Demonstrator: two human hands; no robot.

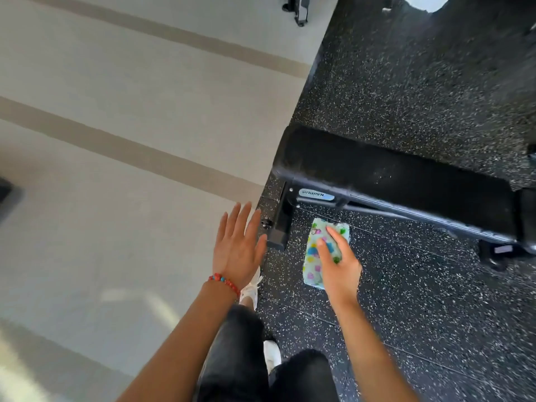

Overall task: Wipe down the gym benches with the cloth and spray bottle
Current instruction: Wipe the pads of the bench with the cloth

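A black padded gym bench (391,178) runs from the centre to the right edge, on a dark metal frame with a silver label. My right hand (338,265) holds a folded pale cloth (314,259) with coloured spots, fingers curled over its top, in the air in front of the bench's near side. My left hand (236,245) is spread flat with straight fingers and holds nothing, left of the bench's foot. A red and blue bead bracelet sits on that wrist. No spray bottle is in view.
Black speckled rubber flooring (406,300) lies under the bench; beige floor with tan stripes (116,140) fills the left. The bench's foot (278,227) stands at the border between them. My dark trousers and white shoes are below. Other equipment base (298,10) at top.
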